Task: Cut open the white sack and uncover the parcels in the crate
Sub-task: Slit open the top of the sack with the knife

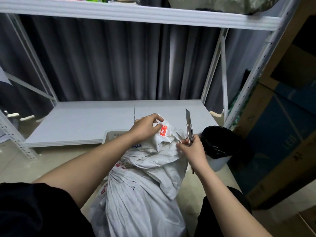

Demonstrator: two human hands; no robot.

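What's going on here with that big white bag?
A person is about to open a white sack that stands on the floor in front of a low shelf. The left hand grips the sack's bunched top near a red tag. The right hand holds a knife, blade out and pointing up, beside it. No cut shows yet.

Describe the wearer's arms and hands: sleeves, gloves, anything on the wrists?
Both hands, left hand and right hand, are bare, with no gloves. No watch, ring or band shows on either wrist or on the fingers in view. Both forearms are uncovered. A dark, near-black short sleeve covers the left upper arm; the right sleeve is out of frame.
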